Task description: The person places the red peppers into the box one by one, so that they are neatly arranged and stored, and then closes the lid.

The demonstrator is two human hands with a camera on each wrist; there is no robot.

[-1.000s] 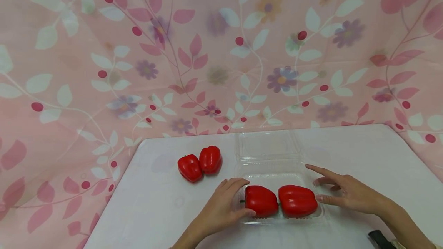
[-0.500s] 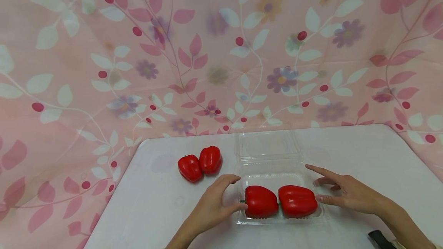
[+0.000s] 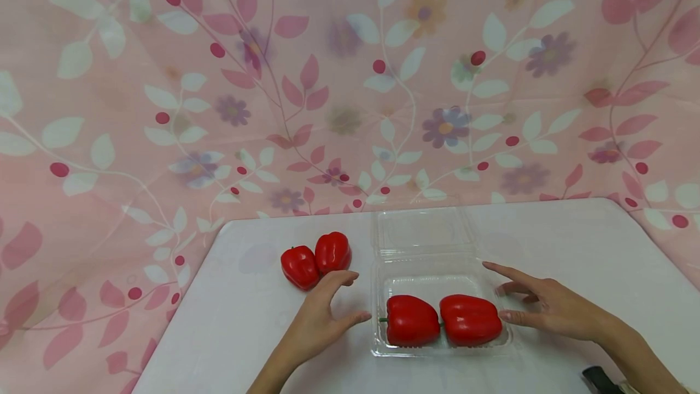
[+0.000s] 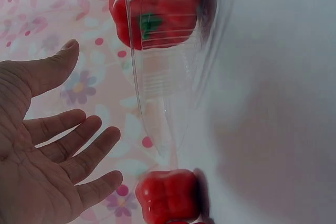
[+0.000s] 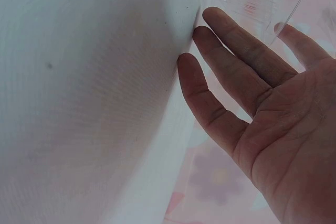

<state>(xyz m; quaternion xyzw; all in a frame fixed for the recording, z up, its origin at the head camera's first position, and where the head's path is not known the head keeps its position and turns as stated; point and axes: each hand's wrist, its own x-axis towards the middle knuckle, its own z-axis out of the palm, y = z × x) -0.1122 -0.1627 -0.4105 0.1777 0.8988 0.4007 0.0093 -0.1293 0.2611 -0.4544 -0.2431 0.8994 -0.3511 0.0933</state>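
Two red bell peppers, a left one (image 3: 412,321) and a right one (image 3: 470,320), lie side by side in the front of a clear plastic clamshell box (image 3: 437,351). Its lid (image 3: 423,228) is folded back toward the wall. My left hand (image 3: 319,321) hovers left of the box, fingers spread and holding nothing; the left wrist view shows its palm (image 4: 37,166) bare. On the box's right side, my right hand (image 3: 547,306) has its fingers extended at the edge, thumb by the right pepper. Whether the thumb touches box or pepper I cannot tell.
Two more red bell peppers, one (image 3: 300,266) and its neighbour (image 3: 333,253), lie together on the white table (image 3: 235,321), behind my left hand. A pink floral cloth (image 3: 328,78) hangs behind the table. A black strap (image 3: 598,379) shows near the right forearm.
My left hand has let go of the box's left side by the left pepper and drawn away to the left, toward the loose peppers. The right hand has stayed in place.
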